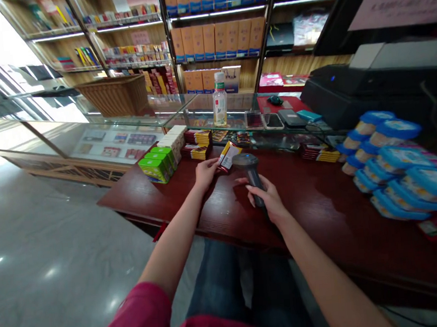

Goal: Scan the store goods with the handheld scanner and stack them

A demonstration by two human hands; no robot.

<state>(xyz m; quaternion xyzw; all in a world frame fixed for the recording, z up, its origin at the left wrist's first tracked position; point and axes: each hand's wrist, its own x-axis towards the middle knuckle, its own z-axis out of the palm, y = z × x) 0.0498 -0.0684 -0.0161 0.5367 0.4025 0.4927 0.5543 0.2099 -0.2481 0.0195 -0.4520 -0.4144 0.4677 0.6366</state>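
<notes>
Just beyond the left hand [205, 173], whose fingers pinch its near edge, a flat red-and-yellow wrapped packet [228, 155] slants away rightward along its long axis; the right hand [269, 197], farther off, curls its fingers around a dark-grey, pistol-shaped plastic scanner [253, 176].

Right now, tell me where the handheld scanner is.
In the head view, the handheld scanner is near the middle, held in the right hand over the reddish counter, its head just right of the packet in the left hand.
</notes>
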